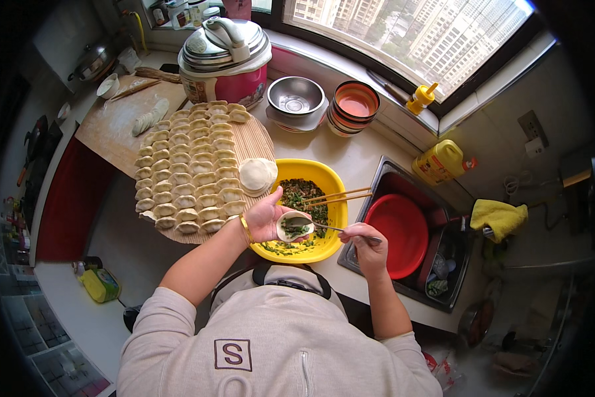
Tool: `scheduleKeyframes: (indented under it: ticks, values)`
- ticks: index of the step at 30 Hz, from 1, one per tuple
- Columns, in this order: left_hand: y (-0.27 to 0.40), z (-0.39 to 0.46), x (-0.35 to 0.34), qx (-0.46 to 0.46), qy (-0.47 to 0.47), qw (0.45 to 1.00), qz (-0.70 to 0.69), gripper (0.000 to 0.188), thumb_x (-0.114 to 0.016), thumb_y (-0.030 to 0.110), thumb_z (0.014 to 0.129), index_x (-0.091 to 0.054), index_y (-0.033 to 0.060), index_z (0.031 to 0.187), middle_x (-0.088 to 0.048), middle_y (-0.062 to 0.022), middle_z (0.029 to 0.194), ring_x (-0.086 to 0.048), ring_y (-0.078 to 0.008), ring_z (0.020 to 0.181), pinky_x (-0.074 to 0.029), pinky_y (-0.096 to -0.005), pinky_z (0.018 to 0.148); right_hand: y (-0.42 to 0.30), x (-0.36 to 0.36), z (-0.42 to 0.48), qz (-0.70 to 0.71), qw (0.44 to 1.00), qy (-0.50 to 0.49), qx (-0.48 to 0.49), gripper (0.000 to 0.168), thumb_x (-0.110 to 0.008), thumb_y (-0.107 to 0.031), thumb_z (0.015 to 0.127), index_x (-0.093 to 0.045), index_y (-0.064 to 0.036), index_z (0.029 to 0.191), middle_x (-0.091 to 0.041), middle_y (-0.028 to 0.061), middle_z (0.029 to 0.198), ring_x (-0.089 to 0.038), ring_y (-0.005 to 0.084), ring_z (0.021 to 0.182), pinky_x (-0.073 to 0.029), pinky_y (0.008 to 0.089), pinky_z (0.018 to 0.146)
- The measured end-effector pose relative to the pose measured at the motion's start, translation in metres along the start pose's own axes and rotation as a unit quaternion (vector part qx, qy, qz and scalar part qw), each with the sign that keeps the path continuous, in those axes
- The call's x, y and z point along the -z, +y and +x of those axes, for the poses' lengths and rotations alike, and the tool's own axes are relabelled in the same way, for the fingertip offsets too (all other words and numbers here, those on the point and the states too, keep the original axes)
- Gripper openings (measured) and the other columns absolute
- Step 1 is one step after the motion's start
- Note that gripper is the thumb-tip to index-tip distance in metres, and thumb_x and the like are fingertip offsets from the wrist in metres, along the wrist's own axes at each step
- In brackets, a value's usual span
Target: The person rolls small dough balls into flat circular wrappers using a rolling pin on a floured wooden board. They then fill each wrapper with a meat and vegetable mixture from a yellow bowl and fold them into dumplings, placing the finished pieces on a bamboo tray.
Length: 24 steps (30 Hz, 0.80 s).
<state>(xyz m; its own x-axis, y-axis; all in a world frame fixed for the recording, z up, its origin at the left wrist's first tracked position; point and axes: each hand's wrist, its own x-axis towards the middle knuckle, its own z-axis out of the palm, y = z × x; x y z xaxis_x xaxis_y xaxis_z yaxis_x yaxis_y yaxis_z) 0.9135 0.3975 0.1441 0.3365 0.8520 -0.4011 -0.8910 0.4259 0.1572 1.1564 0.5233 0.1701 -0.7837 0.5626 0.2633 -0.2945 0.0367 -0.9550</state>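
Note:
Over a yellow basin [334,223] of chopped green filling [307,193], my left hand [265,218] holds a round dumpling wrapper [283,234] on its fingers. Green filling lies in the wrapper's middle. My right hand [367,245] grips a metal spoon [329,228], whose bowl touches that filling. A pair of wooden chopsticks [344,195] rests in the basin and sticks out over its right side. Left of the basin, a round ribbed tray [255,134] carries rows of folded dumplings [183,176] and a stack of flat wrappers [257,174].
A floured wooden board [111,116] with dough pieces [151,117] lies at the far left. Behind stand a rice cooker [225,64], a steel bowl [296,97] and stacked orange bowls [354,106]. The sink [376,173] on the right holds a red basin [396,235]; a yellow bottle [438,161] stands beyond.

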Motion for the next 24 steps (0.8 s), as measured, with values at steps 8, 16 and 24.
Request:
scheduleKeyframes:
  ticks: [8,16,24]
  values:
    - [0.003,-0.006,0.006,0.034,-0.071,0.997,-0.018,0.097,-0.010,0.069,0.091,-0.034,-0.0139,0.136,-0.047,-0.0294,0.132,-0.057,-0.0420,0.107,-0.048,-0.0461,0.093,0.008,0.013,-0.010,0.031,0.999,0.022,-0.015,0.014,-0.052,-0.001,0.093,-0.063,0.002,0.099,-0.066,0.0131,0.090,-0.062,0.0187,0.080,-0.049,0.0293,0.074]
    - [0.001,-0.003,0.001,0.024,0.012,1.000,0.016,0.100,-0.010,0.072,0.090,-0.038,-0.0137,0.133,-0.050,-0.0297,0.127,-0.060,-0.0391,0.101,-0.052,-0.0432,0.085,0.006,0.007,-0.008,0.047,0.997,0.053,0.007,0.016,-0.052,0.008,0.089,-0.064,0.004,0.098,-0.066,0.0135,0.090,-0.062,0.0186,0.083,-0.050,0.0293,0.076]
    - [-0.001,0.006,0.022,-0.033,0.077,0.990,0.110,0.102,-0.008,0.073,0.089,-0.046,-0.0129,0.127,-0.057,-0.0281,0.117,-0.063,-0.0346,0.094,-0.053,-0.0413,0.082,0.007,-0.006,-0.008,-0.053,0.997,0.043,0.020,0.014,-0.052,0.008,0.089,-0.063,0.004,0.097,-0.065,0.0120,0.093,-0.062,0.0180,0.084,-0.050,0.0274,0.076]
